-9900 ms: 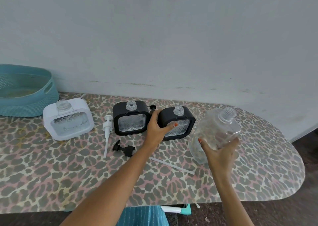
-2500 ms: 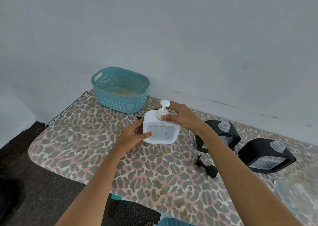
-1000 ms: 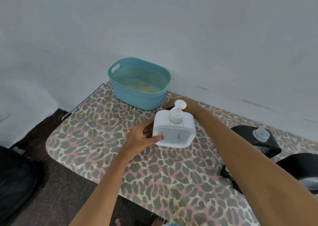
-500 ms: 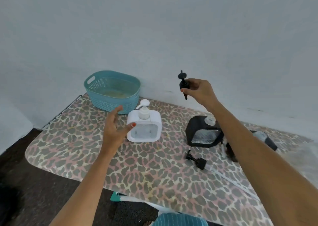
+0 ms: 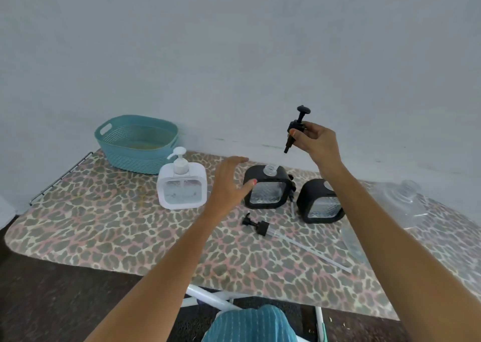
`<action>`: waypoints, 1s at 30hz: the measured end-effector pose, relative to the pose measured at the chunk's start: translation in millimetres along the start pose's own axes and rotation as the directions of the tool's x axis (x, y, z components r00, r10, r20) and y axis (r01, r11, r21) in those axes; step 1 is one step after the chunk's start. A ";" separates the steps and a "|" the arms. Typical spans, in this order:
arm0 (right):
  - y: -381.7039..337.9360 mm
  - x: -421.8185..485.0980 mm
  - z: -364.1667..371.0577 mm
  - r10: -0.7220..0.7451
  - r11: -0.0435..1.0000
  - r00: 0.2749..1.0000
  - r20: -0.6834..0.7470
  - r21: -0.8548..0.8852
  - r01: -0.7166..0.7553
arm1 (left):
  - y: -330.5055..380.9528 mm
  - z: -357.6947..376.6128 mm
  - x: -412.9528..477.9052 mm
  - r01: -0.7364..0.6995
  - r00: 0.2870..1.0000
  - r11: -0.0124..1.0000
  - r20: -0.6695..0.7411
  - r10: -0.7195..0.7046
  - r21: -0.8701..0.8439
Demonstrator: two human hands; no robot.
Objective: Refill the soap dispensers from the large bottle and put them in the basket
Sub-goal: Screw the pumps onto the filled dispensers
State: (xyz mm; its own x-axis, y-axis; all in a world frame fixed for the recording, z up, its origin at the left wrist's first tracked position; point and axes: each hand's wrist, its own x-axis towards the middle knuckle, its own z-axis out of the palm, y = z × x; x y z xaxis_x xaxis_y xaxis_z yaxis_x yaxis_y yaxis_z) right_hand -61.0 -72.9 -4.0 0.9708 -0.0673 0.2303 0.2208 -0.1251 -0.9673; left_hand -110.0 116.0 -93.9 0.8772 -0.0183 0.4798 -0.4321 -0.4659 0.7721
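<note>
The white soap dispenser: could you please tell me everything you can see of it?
The white soap dispenser is a squarish body with rounded corners, plastic by the look, with a clear window in front. A white pump sits on top, spout pointing left. It stands upright on the leopard-print cover, in front of the teal basket, not in it. No hand touches it; the open left hand hovers to its right.

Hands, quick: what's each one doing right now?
Left hand: open, fingers spread, holding nothing.
Right hand: pinching the black pump, held up in the air.
</note>
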 end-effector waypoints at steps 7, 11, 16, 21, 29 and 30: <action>10.8 -3.0 -5.9 -0.003 0.995 0.998 -0.064 0.104 0.010 | -15.8 33.4 16.5 0.345 0.914 0.938 0.216 -0.344 0.038; 14.6 6.5 -2.6 0.006 0.997 1.000 -0.031 0.083 -0.003 | -19.8 36.7 22.9 0.333 0.920 0.943 0.216 -0.327 0.009; 34.4 6.7 7.3 0.074 0.993 0.994 0.075 -0.098 -0.066 | -22.5 34.2 22.8 0.343 0.920 0.938 0.217 -0.327 -0.040; 44.0 -3.8 24.7 0.076 0.954 0.980 0.182 -0.298 -0.018 | -22.1 25.0 21.9 0.338 0.927 0.941 0.182 -0.327 -0.031; 53.0 -11.6 51.5 0.085 0.896 0.955 0.285 -0.441 0.052 | -18.8 0.1 15.6 0.336 0.933 0.942 0.134 -0.335 0.020; 54.0 -11.5 53.6 0.076 0.882 0.956 0.283 -0.466 0.068 | -18.7 -0.8 14.5 0.339 0.932 0.940 0.130 -0.340 0.025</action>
State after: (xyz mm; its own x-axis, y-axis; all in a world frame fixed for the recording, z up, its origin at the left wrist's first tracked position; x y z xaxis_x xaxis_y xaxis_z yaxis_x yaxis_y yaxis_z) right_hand -55.2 -25.9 -64.5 0.9716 0.2059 0.1168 0.2168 -0.5759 -0.7882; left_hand -89.4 125.1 -101.0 0.9911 0.0261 0.1306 -0.1035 -0.4661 0.8786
